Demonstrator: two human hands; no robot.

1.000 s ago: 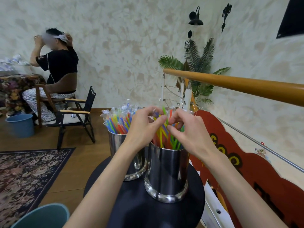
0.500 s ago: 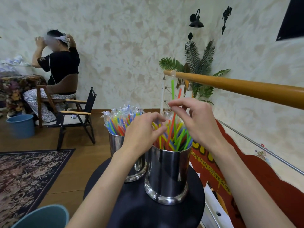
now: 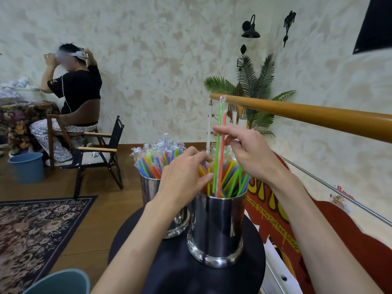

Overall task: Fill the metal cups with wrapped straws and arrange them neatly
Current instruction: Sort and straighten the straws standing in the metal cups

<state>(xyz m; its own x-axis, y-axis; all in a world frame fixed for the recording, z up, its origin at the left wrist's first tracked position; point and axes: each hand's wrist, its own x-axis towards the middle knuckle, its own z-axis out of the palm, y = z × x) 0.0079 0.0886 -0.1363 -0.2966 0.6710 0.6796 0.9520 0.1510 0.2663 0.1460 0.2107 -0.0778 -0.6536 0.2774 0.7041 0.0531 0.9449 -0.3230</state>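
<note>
Two straws [image 3: 218,145] higher in right hand [image 3: 252,153]

— What are the cups made of?

— The near metal cup [image 3: 216,228] is polished steel, mirror-glossy; the far metal cup [image 3: 148,187] looks the same.

— And the straws?

— Smooth bright plastic, each in a clear, shiny film wrapper. My right hand [image 3: 252,153] pinches a green straw [image 3: 216,158] and an orange straw [image 3: 221,155].

— The table?

— The round table [image 3: 180,272] is matt black. The handrail [image 3: 307,115] on the right is smooth varnished wood; the rug [image 3: 31,230] at left is woven cloth.
</note>
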